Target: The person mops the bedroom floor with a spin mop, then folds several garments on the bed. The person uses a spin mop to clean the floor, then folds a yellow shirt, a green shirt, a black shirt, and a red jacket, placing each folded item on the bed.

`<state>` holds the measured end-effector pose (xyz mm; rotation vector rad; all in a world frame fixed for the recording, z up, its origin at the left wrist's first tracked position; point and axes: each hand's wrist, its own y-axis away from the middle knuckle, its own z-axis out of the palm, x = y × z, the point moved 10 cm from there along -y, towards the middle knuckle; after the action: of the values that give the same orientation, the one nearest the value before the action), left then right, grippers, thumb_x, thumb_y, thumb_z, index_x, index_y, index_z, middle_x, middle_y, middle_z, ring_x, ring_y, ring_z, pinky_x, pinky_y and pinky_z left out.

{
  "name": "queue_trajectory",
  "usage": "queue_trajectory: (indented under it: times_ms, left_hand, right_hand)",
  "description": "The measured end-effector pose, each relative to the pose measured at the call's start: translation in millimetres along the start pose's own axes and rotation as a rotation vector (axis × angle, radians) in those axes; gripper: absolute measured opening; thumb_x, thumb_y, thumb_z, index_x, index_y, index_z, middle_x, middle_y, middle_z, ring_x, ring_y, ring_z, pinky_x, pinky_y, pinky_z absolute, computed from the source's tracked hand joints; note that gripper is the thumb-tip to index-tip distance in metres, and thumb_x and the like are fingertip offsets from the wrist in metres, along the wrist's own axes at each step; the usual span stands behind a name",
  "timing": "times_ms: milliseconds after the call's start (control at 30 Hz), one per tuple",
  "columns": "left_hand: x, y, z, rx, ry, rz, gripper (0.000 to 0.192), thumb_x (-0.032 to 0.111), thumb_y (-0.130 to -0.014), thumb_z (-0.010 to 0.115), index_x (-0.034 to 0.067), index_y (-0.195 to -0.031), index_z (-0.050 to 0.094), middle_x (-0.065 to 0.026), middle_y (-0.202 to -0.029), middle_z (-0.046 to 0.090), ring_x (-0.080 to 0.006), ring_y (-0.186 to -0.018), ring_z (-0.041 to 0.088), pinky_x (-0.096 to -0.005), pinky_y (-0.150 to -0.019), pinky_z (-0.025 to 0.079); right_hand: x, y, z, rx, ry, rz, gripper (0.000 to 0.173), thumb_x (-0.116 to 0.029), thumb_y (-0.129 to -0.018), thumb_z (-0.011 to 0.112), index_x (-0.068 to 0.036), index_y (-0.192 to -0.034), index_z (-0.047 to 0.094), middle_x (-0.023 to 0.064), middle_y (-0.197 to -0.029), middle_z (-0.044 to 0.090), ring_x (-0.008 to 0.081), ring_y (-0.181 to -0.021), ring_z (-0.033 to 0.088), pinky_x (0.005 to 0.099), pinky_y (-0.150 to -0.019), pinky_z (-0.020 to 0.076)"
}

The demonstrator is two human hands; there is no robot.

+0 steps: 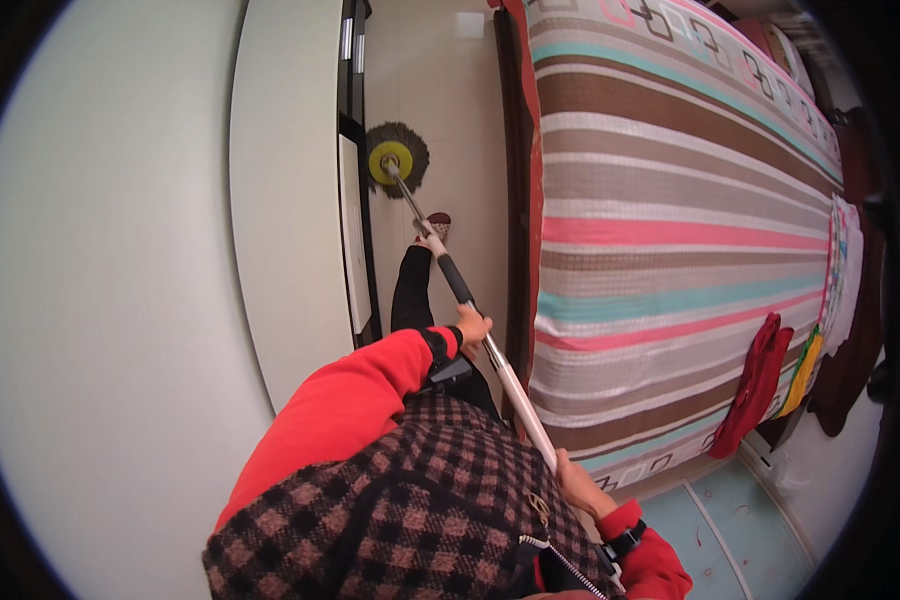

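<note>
A spin mop's pole (pixel 523 409) slants across the view from my body to the floor. My left hand (pixel 472 328) is closed around its middle, just below the dark grey foam grip (pixel 455 279). Near the upper end, close to my waist, my right hand (pixel 579 484) grips the white section. The grey fringed mop head (pixel 417 142) with its yellow-green disc (pixel 381 161) is on the pale tiled floor (pixel 457 97), against the front of a low white cabinet (pixel 289 165). One foot in a maroon patterned slipper (pixel 440 223) shows beside the pole.
On the right, a bed with a striped cover (pixel 675 247) borders the narrow floor strip. Red clothing (pixel 754 382) and a yellow-green cloth (pixel 799 375) lie at its corner. A pale wall (pixel 105 300) rises at left. Bluish flooring (pixel 720 517) shows at lower right.
</note>
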<state>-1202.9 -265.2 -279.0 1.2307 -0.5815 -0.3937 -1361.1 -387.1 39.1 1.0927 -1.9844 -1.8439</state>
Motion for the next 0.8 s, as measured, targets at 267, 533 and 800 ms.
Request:
queue_trajectory:
  times_ms: [267,533,800]
  left_hand:
    - [-145.0,65.0,180.1,-0.516,0.168,-0.398,0.035,0.019,-0.089,0.047,-0.006,-0.11,0.035,-0.0273,-0.096,0.056,-0.0435,-0.089,0.061,-0.0598,-0.072,0.052]
    - [-82.1,3.2,94.6,-0.28,0.42,-0.204,0.01,-0.002,-0.082,0.047,-0.002,-0.092,0.046,-0.0185,-0.081,0.056,-0.0341,-0.074,0.063,-0.0538,-0.063,0.053]
    - [121.8,-42.1,-42.0,0.229,0.207,0.308,0.035,0.014,-0.083,0.058,0.005,-0.108,0.035,-0.0098,-0.076,0.055,-0.0209,-0.067,0.06,-0.0416,-0.051,0.051]
  right_hand:
    - [64.7,152.7,32.9,-0.08,-0.008,0.182,0.037,-0.015,-0.076,0.064,0.0,-0.102,0.042,0.0191,-0.068,0.061,0.031,-0.059,0.064,0.0421,-0.055,0.0504]
    - [45.6,51.4,50.6,0.409,-0.306,-0.106,0.037,-0.008,-0.071,0.063,0.004,-0.103,0.051,0.0161,-0.073,0.059,0.0209,-0.055,0.058,0.0346,-0.05,0.0472]
    - [-28.5,-142.7,-20.4,0.463,-0.703,-0.086,0.035,-0.016,-0.075,0.064,0.003,-0.102,0.051,0.0087,-0.061,0.055,0.0158,-0.044,0.054,0.0307,-0.04,0.0428]
